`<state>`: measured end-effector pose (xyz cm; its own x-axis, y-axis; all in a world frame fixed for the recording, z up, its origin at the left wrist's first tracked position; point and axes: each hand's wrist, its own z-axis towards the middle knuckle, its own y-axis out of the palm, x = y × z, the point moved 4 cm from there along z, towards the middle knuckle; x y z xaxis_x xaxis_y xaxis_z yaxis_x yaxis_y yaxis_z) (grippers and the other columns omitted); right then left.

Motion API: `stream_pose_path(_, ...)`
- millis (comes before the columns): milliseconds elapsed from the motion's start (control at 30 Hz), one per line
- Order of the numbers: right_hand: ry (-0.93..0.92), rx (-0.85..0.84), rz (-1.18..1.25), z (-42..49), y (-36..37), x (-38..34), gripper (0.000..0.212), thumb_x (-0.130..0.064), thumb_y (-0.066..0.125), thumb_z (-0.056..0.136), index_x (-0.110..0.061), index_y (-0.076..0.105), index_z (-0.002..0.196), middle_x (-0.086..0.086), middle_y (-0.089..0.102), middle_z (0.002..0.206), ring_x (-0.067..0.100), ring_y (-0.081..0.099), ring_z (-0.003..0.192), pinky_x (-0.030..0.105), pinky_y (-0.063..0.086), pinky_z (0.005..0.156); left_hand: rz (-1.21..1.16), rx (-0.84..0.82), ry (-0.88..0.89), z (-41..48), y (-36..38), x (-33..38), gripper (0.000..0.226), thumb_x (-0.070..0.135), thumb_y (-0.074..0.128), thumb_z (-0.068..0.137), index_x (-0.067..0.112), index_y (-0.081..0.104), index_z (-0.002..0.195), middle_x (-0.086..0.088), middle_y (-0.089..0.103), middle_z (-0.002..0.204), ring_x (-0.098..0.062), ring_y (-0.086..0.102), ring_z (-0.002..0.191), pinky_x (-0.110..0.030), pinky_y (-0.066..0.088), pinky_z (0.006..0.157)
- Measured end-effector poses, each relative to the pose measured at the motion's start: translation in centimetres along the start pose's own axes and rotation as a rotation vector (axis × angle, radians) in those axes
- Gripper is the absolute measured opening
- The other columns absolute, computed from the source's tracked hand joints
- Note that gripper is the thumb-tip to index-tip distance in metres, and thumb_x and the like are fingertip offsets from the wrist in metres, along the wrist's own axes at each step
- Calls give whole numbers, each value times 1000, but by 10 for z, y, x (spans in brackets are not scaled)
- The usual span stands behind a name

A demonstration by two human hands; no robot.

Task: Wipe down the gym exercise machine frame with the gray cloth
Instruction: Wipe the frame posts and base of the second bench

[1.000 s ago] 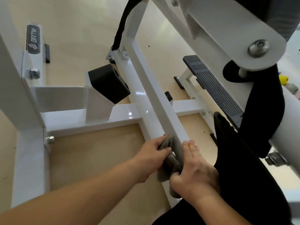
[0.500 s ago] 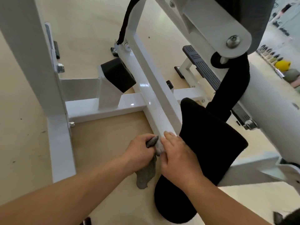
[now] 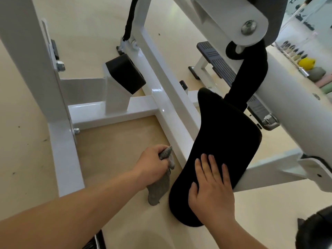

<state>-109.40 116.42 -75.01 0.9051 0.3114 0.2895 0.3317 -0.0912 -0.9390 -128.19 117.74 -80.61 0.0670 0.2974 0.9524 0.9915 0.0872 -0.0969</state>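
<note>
My left hand [image 3: 154, 163] grips the bunched gray cloth [image 3: 159, 190], tail hanging below my fist, just left of the white frame bar [image 3: 172, 126] for wiping, while my right hand [image 3: 212, 189] lies flat and open on the black pad [image 3: 226, 130], probably bracing it aside.

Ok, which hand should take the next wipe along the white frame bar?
Left. The left hand grips the gray cloth right beside the white frame bar; the right hand lies flat on the black pad.
</note>
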Motion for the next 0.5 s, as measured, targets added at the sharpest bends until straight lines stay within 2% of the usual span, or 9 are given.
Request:
stream_pose_path(100, -19, 42, 34, 30, 4, -12, 77, -45, 21, 91, -24, 13, 165, -4, 3, 173, 16, -16, 157, 47, -19, 124, 16, 22, -2, 1, -3, -5, 32, 9, 59, 85, 39, 70, 90, 19, 72, 76, 5, 66, 69, -6, 43, 51)
stream_pose_path(233, -131, 60, 156, 86, -12, -38, 77, -43, 23, 92, -26, 4, 165, -8, -3, 173, 9, -25, 154, 40, -24, 122, 25, 63, 6, 0, -17, -13, 29, 9, 61, 88, 36, 71, 92, 23, 70, 79, 10, 64, 75, -5, 45, 55)
stream_pose_path(333, -248, 38, 310, 132, -44, -56, 74, -33, 36, 98, -28, 5, 165, -10, -2, 172, 0, -22, 149, 32, -17, 122, 13, 138, 17, 1, -30, -12, 27, 12, 65, 91, 39, 68, 92, 31, 66, 85, 14, 61, 79, -9, 49, 55)
stream_pose_path(433, -296, 100, 441, 144, -69, -60, 67, -28, 43, 100, -31, 21, 163, -13, 15, 170, -1, -2, 153, 25, -1, 121, -46, 181, -10, 5, -36, -12, 27, 18, 68, 93, 45, 65, 94, 27, 65, 89, 9, 61, 82, -18, 56, 70)
stream_pose_path(500, -290, 197, 511, 121, -67, -55, 61, -24, 46, 99, -29, 34, 159, -11, 30, 166, 1, 12, 154, 26, 9, 124, -79, 166, -3, 9, -33, -8, 33, 22, 69, 95, 54, 61, 99, 30, 64, 87, 20, 58, 84, -6, 49, 71)
